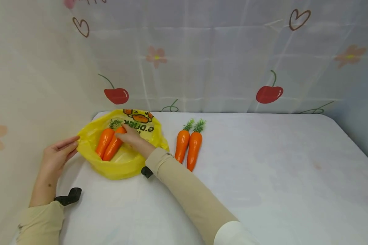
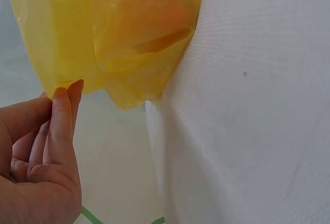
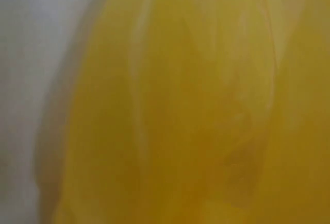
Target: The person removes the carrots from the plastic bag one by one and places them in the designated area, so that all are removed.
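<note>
On the left of the head view lies a yellow plastic bag [image 1: 119,170], its mouth spread wide and a duck print on its inner side. My left hand [image 1: 56,154] pinches the bag's left rim between thumb and fingers, also seen close up in the left wrist view. Inside the bag, one orange carrot [image 1: 104,140] with a green top lies beside a second carrot [image 1: 112,148]. My right hand [image 1: 132,136] reaches in over the bag's right side and grips that second carrot near its top end. In the right wrist view the yellow plastic fills most of the picture and hides the hand.
Two more carrots, a left one [image 1: 182,144] and a right one [image 1: 194,149], lie side by side on the white table [image 1: 263,170], just right of the bag. A printed curtain [image 1: 208,61] hangs behind the table's far edge.
</note>
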